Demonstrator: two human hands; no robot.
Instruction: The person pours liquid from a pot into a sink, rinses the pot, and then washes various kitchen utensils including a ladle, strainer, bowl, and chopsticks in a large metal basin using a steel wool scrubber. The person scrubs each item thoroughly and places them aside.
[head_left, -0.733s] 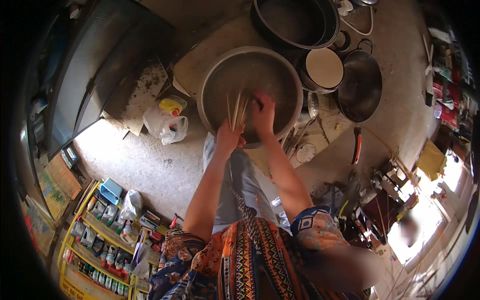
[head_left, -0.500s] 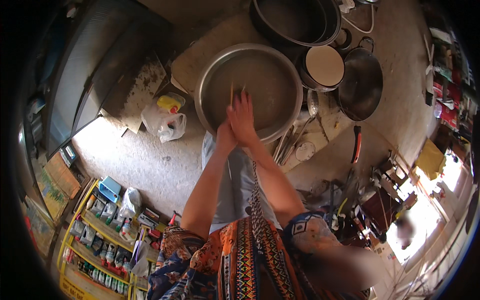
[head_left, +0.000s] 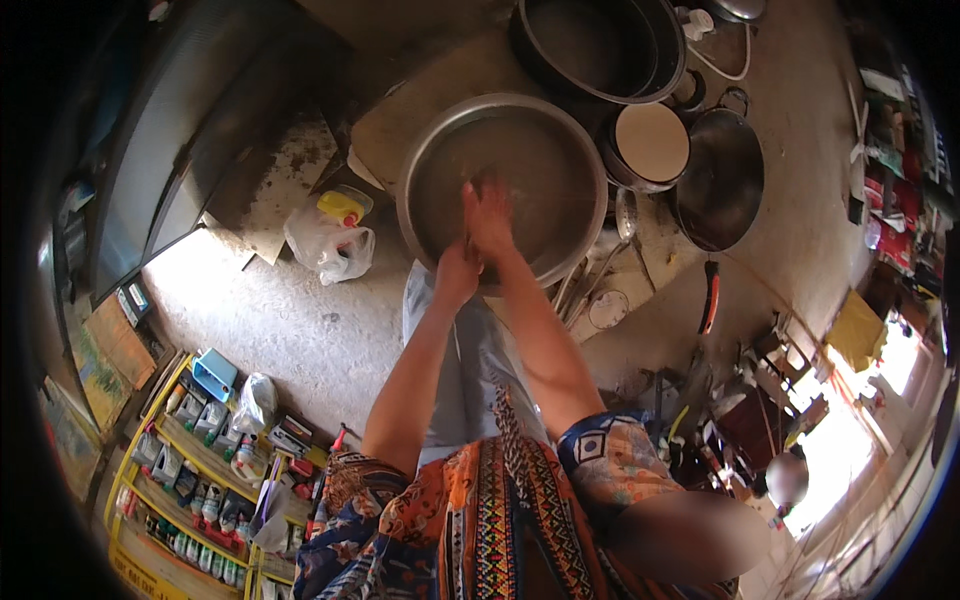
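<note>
A wide metal basin [head_left: 412,170] holding cloudy water lies in front of me. Over its near part my two hands are pressed together. My right hand [head_left: 490,220] is on top and farther in, its fingers long and held close. My left hand [head_left: 460,268] lies lower, at the near rim, closed against the right palm. Thin yellowish sticks poked out past the fingers half a second ago; now they are hidden between the hands or blurred by motion.
Right of the basin stand a pot with a pale round top [head_left: 652,143], a dark wok [head_left: 722,180] and a ladle [head_left: 626,212]. A large black pan [head_left: 520,45] is behind. Plastic bags [head_left: 328,245] lie left; a yellow rack [head_left: 190,440] with bottles stands lower left.
The yellowish stick tips no longer show past my fingers. My right hand has shifted slightly and turned against the left, still over the basin. My view has moved a little.
</note>
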